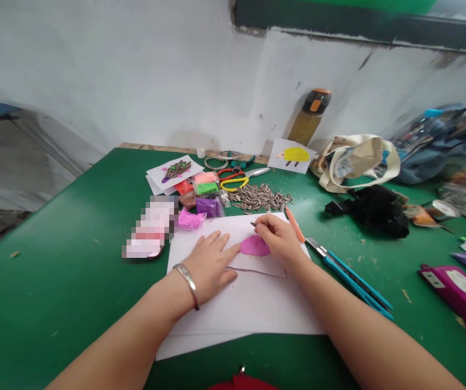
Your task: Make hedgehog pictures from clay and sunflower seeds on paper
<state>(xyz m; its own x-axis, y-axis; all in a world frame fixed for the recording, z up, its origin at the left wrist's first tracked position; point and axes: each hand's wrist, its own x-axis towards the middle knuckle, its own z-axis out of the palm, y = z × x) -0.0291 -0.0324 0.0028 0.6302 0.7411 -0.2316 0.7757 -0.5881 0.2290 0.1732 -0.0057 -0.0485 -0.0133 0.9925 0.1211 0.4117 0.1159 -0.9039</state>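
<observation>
My left hand [211,260] lies flat on a sheet of white paper [233,309], its fingertips close to a flattened patch of magenta modelling clay [254,245]. It holds nothing, and a silver bangle [188,283] circles that wrist. My right hand [277,238] is pinched around a dark, pointed sunflower seed [253,224] just above the clay. The hand hides the clay's upper right edge. A thin dark outline is drawn on the paper below the clay.
A pile of striped sunflower seeds [259,197] and bags of coloured clay [208,206] lie beyond the paper. Scissors [245,176] sit behind them. A blue utility knife [350,284] lies to the right, and a pixelated phone [148,230] lies to the left.
</observation>
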